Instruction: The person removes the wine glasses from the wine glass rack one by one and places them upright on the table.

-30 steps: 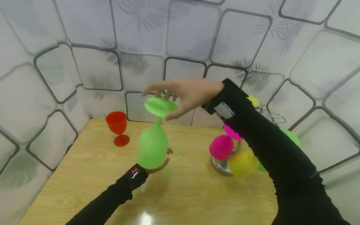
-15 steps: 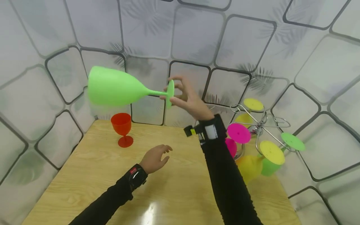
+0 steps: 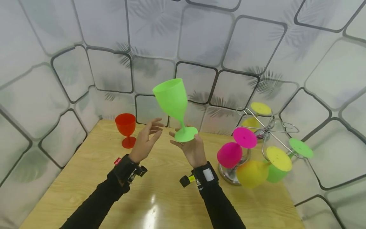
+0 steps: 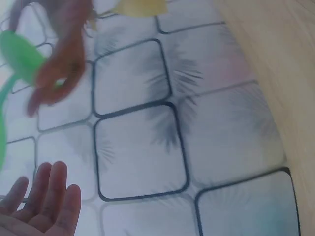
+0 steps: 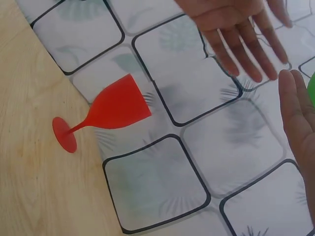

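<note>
My right hand (image 3: 194, 151) holds a light green plastic goblet (image 3: 172, 100) by its foot, above the table. The goblet's mouth faces up, and its bowl leans left. In the left wrist view, the right hand (image 4: 64, 64) is blurred at the green foot (image 4: 22, 54). To the left of the goblet, my left hand (image 3: 145, 140) is raised with its fingers extended, touching nothing. Its outstretched fingers (image 5: 246, 42) also show in the right wrist view. Behind that hand, a red goblet (image 3: 125, 124) stands upright on the table.
A chrome stemware rack (image 3: 267, 129) stands at the right of the wooden table (image 3: 166, 190). Upside-down goblets hang from it, including a magenta one (image 3: 229, 155), a yellow one (image 3: 252, 174) and a green one (image 3: 275, 173). A patterned wall covering (image 3: 154, 73) rises behind the table.
The green goblet has turned from mouth-down, through sideways, to mouth-up in my right hand. That hand has come lower. My left hand has risen and moved slightly left, near the red goblet.
</note>
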A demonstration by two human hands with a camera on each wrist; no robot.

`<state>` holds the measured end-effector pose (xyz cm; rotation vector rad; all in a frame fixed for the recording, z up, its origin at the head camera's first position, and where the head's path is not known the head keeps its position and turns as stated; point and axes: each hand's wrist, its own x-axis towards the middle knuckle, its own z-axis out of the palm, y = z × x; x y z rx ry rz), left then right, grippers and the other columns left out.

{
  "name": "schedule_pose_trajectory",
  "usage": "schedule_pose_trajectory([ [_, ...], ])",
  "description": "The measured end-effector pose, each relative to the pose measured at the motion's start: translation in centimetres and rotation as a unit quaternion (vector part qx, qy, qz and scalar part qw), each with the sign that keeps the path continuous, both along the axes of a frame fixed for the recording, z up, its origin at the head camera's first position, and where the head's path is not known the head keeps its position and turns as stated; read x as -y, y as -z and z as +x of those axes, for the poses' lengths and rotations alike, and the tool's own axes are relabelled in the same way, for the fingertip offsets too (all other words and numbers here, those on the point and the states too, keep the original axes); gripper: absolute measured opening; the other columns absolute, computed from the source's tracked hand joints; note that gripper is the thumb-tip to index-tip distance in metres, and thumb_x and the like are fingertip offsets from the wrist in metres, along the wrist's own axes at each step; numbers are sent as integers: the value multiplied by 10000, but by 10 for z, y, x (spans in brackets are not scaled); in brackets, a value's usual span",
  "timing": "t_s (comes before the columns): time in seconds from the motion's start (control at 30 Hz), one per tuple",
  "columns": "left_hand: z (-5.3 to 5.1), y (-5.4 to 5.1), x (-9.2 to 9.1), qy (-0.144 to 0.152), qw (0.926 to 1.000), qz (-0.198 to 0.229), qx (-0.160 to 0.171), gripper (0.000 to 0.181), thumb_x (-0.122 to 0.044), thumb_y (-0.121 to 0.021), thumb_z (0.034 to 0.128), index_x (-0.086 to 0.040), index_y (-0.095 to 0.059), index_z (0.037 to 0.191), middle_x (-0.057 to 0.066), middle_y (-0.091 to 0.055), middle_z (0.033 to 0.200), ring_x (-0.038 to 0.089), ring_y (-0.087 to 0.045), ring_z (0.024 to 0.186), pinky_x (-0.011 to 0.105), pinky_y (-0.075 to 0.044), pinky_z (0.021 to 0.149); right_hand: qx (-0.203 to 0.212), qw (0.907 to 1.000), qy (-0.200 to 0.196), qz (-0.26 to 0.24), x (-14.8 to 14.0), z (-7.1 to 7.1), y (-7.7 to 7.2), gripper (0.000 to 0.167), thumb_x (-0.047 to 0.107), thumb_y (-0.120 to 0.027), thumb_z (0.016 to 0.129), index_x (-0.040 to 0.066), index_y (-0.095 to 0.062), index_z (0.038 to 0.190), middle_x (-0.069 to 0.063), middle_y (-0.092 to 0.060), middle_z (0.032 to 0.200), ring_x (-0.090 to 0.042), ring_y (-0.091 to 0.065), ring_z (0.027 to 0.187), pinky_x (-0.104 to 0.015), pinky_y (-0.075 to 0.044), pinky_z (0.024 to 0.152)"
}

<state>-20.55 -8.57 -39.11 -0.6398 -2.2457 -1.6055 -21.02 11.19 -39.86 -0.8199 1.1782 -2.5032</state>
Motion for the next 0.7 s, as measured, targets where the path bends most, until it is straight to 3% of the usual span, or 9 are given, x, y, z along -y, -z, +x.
schedule_pose_trajectory([
  [0.1, 1, -11, -3, 272, 9972, 663, 200, 535, -84, -486, 961, -53, -263, 1446, 201, -447, 1340, 378, -490, 1189, 556, -376, 1042, 188, 9996, -98, -206, -3, 1, 11, 311, 311, -335, 967, 212, -499, 1213, -29, -587, 1189, -273, -580, 1171, -430, -480, 985],
  [0.2, 1, -18, -7, 555, 9883, 1369, 373, 658, -171, -513, 956, -98, -136, 1490, 189, -324, 1428, 352, -415, 1248, 551, -327, 1077, 322, 9986, -264, -317, -4, 1, 21, 336, 278, -309, 966, 201, -505, 1228, -48, -590, 1206, -290, -575, 1177, -442, -477, 987],
  [0.27, 1, -21, -11, 737, 9793, 1840, 417, 779, -321, -575, 929, -129, -82, 1500, 175, -277, 1454, 304, -388, 1268, 492, -335, 1084, 353, 9981, -381, -324, -4, 0, 27, 352, 275, -297, 969, 196, -501, 1244, -58, -589, 1220, -299, -568, 1184, -447, -475, 987],
  [0.37, 0, -22, -16, 950, 9666, 2360, 303, 1002, -523, -664, 805, -119, -62, 1496, 176, -268, 1461, 217, -387, 1274, 346, -379, 1077, 402, 9973, -543, -293, -6, 1, 38, 372, 267, -278, 966, 205, -481, 1271, -65, -577, 1238, -301, -562, 1192, -441, -476, 987],
  [0.43, 0, -22, -20, 971, 9619, 2549, 189, 1062, -538, -707, 749, -97, -85, 1489, 173, -294, 1447, 166, -412, 1260, 254, -416, 1039, 440, 9965, -652, -267, -7, 2, 45, 385, 259, -264, 960, 205, -460, 1287, -68, -569, 1247, -302, -557, 1199, -438, -475, 990],
  [0.53, 0, -20, -24, 789, 9645, 2517, 70, 1017, -424, -761, 745, -66, -148, 1472, 163, -356, 1401, 129, -452, 1208, 184, -454, 977, 535, 9954, -773, -204, -10, 3, 55, 402, 228, -230, 957, 194, -419, 1311, -71, -559, 1257, -304, -550, 1207, -438, -471, 993],
  [0.6, 0, -18, -26, 573, 9709, 2324, 76, 952, -294, -787, 753, -55, -194, 1458, 156, -390, 1378, 130, -459, 1188, 179, -459, 958, 622, 9955, -709, -51, -13, 4, 60, 415, 210, -183, 960, 180, -367, 1330, -80, -543, 1277, -298, -544, 1215, -437, -465, 999],
  [0.7, -3, -14, -27, 266, 9811, 1915, 101, 875, -67, -776, 752, -34, -231, 1436, 175, -420, 1361, 196, -463, 1193, 258, -459, 972, 827, 9953, -185, 471, -16, 6, 66, 420, 234, -113, 989, 165, -246, 1381, -100, -474, 1339, -252, -533, 1219, -434, -440, 1017],
])
